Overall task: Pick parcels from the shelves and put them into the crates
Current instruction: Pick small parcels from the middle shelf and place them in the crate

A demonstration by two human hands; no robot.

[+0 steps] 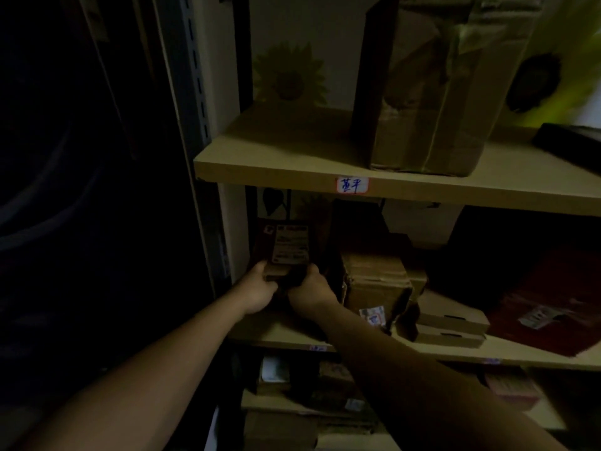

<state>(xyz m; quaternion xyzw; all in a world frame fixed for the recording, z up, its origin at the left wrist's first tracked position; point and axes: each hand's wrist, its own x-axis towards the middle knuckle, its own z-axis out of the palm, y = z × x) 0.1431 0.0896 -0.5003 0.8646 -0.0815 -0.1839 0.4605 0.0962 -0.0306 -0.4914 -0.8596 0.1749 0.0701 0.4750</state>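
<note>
A small brown cardboard parcel (287, 247) with a white shipping label stands at the left end of the middle shelf (286, 333). My left hand (258, 289) grips its lower left corner. My right hand (309, 289) grips its lower right corner. Both forearms reach up from the bottom of the view. No crate is in view.
More cardboard boxes (374, 281) and flat cartons (452, 315) sit to the right on the same shelf, beside a dark red parcel (553, 301). A tall taped box (432, 92) stands on the upper shelf (325, 170). A grey metal upright (195, 92) borders the left.
</note>
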